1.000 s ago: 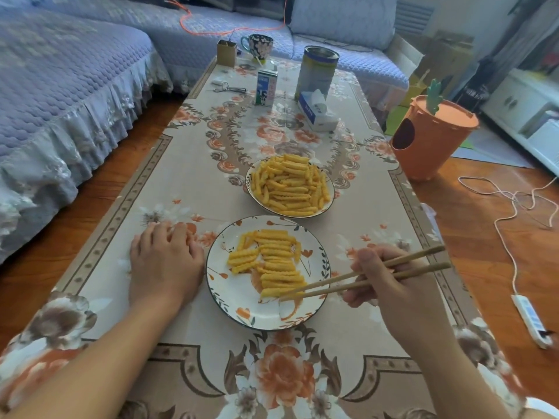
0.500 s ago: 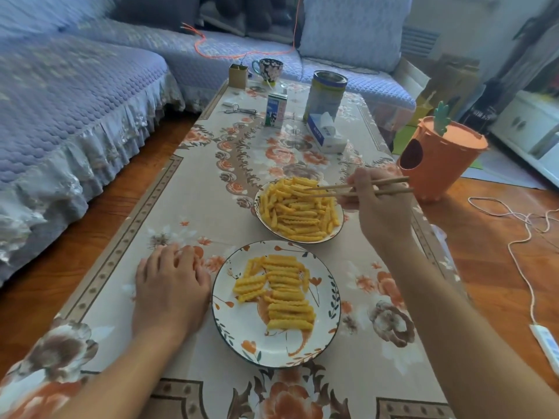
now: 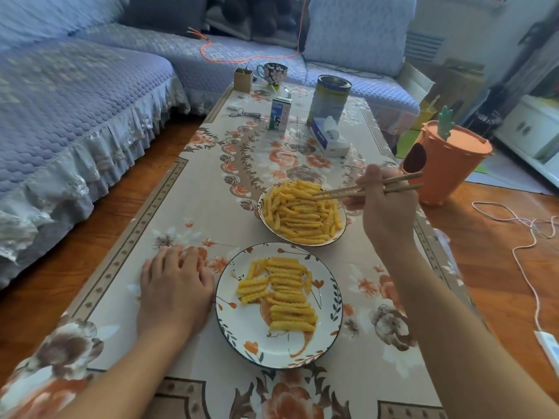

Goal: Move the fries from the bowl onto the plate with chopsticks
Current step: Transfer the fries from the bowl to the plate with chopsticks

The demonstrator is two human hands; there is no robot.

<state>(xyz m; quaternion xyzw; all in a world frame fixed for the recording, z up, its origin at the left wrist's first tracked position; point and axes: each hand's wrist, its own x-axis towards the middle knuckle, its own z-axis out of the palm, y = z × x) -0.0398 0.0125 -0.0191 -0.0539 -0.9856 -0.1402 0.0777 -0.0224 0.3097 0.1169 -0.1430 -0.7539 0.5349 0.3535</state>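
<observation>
Now the right hand [image 3: 385, 213], gripping chopsticks [image 3: 366, 189], is back over the bowl [image 3: 272, 228] for more fries [image 3: 299, 213], while the left hand [image 3: 174, 288] is lying flat.

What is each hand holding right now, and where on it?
The right hand grips the chopsticks near their upper ends, tips over the bowl of fries. The left hand holds nothing and rests flat on the table.

bare cloth betw bowl [image 3: 338, 237] & plate [image 3: 242, 337], milk carton [image 3: 280, 114], tin [image 3: 329, 99], tissue box [image 3: 328, 137] crowd far end
</observation>
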